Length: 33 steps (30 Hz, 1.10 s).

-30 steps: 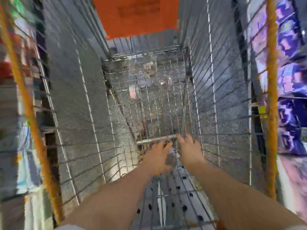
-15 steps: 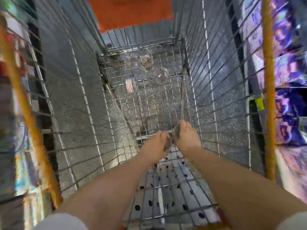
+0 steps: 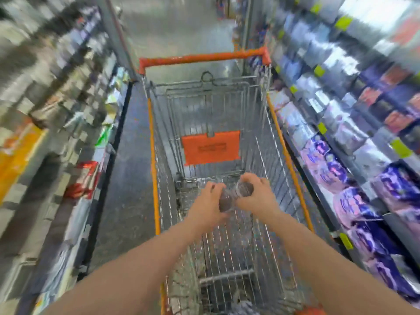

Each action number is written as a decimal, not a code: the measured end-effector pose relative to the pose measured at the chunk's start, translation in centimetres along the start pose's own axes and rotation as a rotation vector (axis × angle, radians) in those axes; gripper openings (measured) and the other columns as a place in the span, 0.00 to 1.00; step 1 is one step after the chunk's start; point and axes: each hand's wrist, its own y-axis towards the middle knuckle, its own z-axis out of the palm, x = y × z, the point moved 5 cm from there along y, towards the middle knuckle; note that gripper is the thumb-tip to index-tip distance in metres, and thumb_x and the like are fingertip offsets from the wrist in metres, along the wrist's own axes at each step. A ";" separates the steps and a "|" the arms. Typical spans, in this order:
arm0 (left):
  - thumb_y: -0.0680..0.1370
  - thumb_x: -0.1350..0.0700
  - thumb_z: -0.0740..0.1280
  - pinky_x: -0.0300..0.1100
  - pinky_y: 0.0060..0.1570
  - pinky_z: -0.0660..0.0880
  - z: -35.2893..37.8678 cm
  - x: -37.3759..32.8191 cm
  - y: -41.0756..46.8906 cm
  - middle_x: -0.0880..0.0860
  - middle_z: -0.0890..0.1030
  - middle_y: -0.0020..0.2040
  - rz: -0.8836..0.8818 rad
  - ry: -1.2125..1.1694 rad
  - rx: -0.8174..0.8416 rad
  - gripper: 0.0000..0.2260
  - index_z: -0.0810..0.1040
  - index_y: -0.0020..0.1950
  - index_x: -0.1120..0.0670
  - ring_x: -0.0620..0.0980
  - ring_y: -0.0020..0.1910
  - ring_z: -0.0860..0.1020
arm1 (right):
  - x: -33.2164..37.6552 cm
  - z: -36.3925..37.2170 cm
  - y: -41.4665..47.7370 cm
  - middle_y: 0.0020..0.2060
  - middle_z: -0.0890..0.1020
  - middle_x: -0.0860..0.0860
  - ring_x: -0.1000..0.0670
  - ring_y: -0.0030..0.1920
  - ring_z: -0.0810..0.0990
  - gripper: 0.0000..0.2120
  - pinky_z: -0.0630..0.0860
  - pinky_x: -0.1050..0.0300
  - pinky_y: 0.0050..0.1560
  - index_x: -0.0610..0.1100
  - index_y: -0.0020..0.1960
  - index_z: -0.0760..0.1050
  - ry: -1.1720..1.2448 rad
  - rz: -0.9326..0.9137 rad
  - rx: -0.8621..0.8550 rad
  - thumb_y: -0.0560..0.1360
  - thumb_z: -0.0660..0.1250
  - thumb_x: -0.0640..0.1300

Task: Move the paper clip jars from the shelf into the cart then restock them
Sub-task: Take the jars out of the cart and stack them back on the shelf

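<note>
Bare left forearm (image 3: 145,253), bare left hand (image 3: 208,202), bare right forearm (image 3: 318,253), bare right hand (image 3: 255,197)

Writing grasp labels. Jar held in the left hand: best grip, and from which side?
Wrap the round side wall of the left jar, coming from its left, as the left hand does now. The right jar in the right hand sits close against its other side, likely blocking that approach. Blur hides the lid.
</note>
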 end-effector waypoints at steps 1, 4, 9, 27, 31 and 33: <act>0.72 0.48 0.70 0.40 0.54 0.68 -2.0 -0.8 -0.4 0.53 0.64 0.63 0.009 -0.001 -0.038 0.31 0.62 0.70 0.55 0.52 0.59 0.71 | 1.6 -1.1 -0.2 0.56 0.66 0.48 0.47 0.53 0.73 0.30 0.71 0.55 0.57 0.53 0.64 0.69 0.011 -0.038 0.006 0.64 0.74 0.43; 0.72 0.47 0.70 0.36 0.52 0.66 -8.1 -2.8 -1.9 0.51 0.64 0.64 0.026 -0.014 -0.169 0.31 0.62 0.70 0.52 0.50 0.59 0.71 | 6.6 -4.1 -1.1 0.57 0.66 0.50 0.49 0.56 0.71 0.36 0.68 0.58 0.58 0.53 0.67 0.67 0.037 -0.189 0.057 0.62 0.76 0.48; 0.65 0.43 0.75 0.33 0.45 0.73 -16.3 -5.2 -5.4 0.40 0.74 0.52 -0.012 -0.168 -0.393 0.29 0.64 0.60 0.43 0.40 0.50 0.77 | 13.7 -7.9 -2.7 0.61 0.74 0.53 0.52 0.61 0.74 0.39 0.71 0.56 0.61 0.52 0.70 0.63 0.117 -0.398 0.111 0.64 0.78 0.45; 0.64 0.47 0.76 0.35 0.45 0.75 -32.5 -3.4 -37.8 0.43 0.79 0.50 -0.443 -0.274 -1.169 0.24 0.70 0.54 0.36 0.40 0.45 0.78 | 40.4 2.2 -19.9 0.47 0.81 0.59 0.54 0.47 0.80 0.24 0.75 0.49 0.54 0.64 0.50 0.71 0.488 -0.985 0.734 0.55 0.73 0.61; 0.67 0.53 0.76 0.42 0.49 0.78 -35.1 -1.2 -47.9 0.48 0.80 0.52 -0.537 -0.191 -1.272 0.23 0.71 0.58 0.41 0.46 0.47 0.79 | 46.4 8.5 -27.0 0.49 0.81 0.58 0.56 0.52 0.79 0.24 0.75 0.50 0.57 0.67 0.51 0.71 0.540 -1.084 0.870 0.56 0.73 0.62; 0.66 0.54 0.76 0.47 0.52 0.78 -36.4 0.1 -52.7 0.49 0.81 0.50 -0.571 -0.192 -1.301 0.23 0.72 0.56 0.42 0.48 0.47 0.80 | 49.4 11.9 -30.5 0.51 0.80 0.55 0.54 0.52 0.79 0.23 0.75 0.51 0.58 0.64 0.54 0.70 0.585 -1.095 0.925 0.63 0.74 0.55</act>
